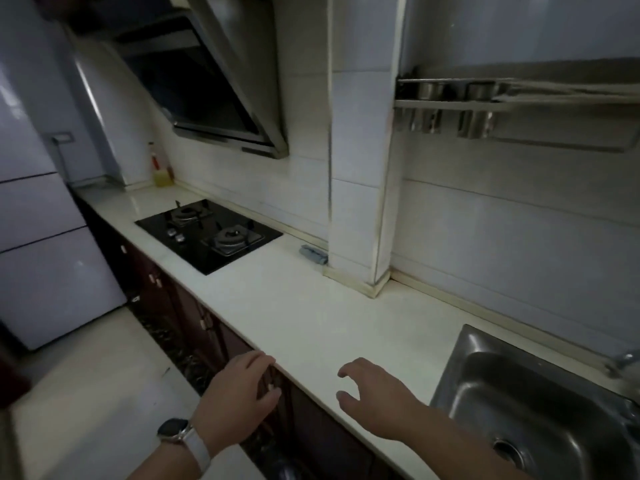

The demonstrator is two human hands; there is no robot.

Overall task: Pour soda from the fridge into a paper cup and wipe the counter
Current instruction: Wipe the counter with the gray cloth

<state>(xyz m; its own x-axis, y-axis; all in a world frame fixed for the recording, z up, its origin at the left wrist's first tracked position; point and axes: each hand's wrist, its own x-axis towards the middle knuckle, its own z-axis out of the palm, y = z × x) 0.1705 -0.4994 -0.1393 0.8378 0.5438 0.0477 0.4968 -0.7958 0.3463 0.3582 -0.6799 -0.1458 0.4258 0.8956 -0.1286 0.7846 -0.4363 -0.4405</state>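
Note:
A long cream counter [298, 306] runs from the far left to the near right. The pale fridge [41, 237] stands at the left with its doors closed. A grey cloth [313, 253] lies folded on the counter against the tiled pillar. My left hand [239, 400], with a watch on the wrist, hovers at the counter's front edge, fingers apart and holding nothing. My right hand [377, 400] hangs just above the counter near the sink, fingers spread and curled, also holding nothing. No soda or paper cup is in view.
A black two-burner gas hob [207, 233] is set into the counter under a slanted range hood [207, 88]. A steel sink [540, 407] sits at the near right. A yellow bottle [162, 171] stands in the far corner. A metal rack [512, 105] hangs on the wall. Dark cabinet doors [180, 306] run below.

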